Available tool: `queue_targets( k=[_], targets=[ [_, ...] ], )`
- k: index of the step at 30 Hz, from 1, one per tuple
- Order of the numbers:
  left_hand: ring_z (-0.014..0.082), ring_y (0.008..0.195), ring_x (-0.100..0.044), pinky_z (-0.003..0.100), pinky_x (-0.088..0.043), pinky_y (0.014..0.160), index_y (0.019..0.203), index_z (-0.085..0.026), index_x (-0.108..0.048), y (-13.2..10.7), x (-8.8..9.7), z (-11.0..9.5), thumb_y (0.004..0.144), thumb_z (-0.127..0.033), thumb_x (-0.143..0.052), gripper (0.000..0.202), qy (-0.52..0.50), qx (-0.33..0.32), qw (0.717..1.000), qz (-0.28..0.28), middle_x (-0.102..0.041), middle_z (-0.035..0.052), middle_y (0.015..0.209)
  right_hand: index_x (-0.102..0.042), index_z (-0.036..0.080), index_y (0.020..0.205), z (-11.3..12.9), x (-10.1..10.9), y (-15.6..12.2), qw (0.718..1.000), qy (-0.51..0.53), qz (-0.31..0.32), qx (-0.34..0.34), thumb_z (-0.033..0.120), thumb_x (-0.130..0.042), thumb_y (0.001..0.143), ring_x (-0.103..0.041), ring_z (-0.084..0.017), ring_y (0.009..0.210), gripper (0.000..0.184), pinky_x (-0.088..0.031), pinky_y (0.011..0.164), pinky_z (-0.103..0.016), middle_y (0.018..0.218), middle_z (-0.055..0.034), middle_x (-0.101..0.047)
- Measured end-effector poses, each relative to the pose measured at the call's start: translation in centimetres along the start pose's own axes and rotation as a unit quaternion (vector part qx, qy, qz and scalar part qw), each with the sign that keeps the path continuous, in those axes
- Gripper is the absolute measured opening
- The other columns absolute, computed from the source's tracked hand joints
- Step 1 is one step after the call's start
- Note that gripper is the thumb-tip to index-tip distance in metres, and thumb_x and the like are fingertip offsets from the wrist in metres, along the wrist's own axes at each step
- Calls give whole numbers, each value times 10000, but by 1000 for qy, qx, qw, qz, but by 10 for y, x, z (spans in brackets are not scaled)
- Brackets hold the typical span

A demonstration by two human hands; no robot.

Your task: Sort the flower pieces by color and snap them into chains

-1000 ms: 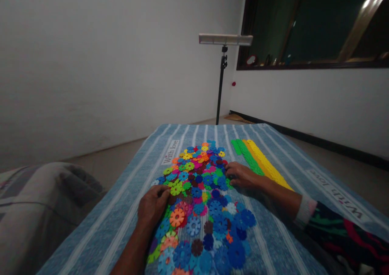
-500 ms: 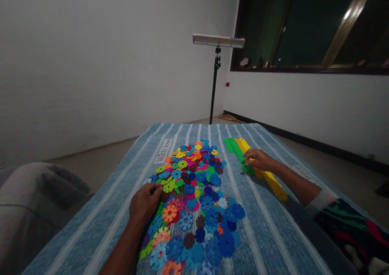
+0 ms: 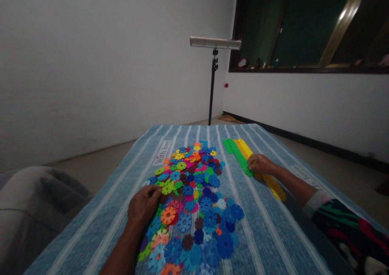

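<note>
Two hands work over a blue striped cloth. The left hand lies palm down at the left edge of a heap of discs, its fingers curled loosely, tips touching a green disc and a dark one at the heap's rim; whether it grips any piece cannot be told. The right hand rests further off to the right, fingers bent and pinched down onto the near end of the green row, just where it meets the yellow row; what lies under its fingertips is hidden.

Two rows of joined discs lie side by side, touching: one green, one yellow, both running away from the person at a slant, the yellow one reaching nearer than the green. The loose heap holds many dozens of notched flower-shaped discs, too many and too overlapped to count: mostly blue near the person, with green, pink, orange, yellow and brown mixed further off. The heap and the rows lie apart, bare cloth between them.

One lamp stand rises beyond the cloth, near a dark window.
</note>
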State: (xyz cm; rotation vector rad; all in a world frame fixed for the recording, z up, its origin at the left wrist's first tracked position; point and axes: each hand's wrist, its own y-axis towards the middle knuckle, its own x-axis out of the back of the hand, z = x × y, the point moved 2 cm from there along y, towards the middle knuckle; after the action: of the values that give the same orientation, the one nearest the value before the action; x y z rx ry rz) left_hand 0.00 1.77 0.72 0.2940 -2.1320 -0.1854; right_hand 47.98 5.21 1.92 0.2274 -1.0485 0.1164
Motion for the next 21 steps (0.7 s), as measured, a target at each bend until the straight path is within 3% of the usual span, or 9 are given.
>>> queue_targets(
  k=[11,21],
  targets=[
    [241,901,-706,319,-526,816,774,-231,-741,-4,-3,0,734,-422,-460,342,-12,9,1000,8,-775,53,964,-757,179,747,11,-3,2,999,-48,-19,0,175,-661,735,-659,-206,855,97,-465,824,-302,858,-62,-724],
    [217,874,-702,296,-517,784,770,-236,-743,-7,-2,-3,745,-384,-497,288,-9,5,1000,-2,-780,30,952,-745,191,816,102,-50,12,984,-29,40,173,176,-631,836,-649,-201,907,117,-470,840,-311,913,-61,-710]
  ],
)
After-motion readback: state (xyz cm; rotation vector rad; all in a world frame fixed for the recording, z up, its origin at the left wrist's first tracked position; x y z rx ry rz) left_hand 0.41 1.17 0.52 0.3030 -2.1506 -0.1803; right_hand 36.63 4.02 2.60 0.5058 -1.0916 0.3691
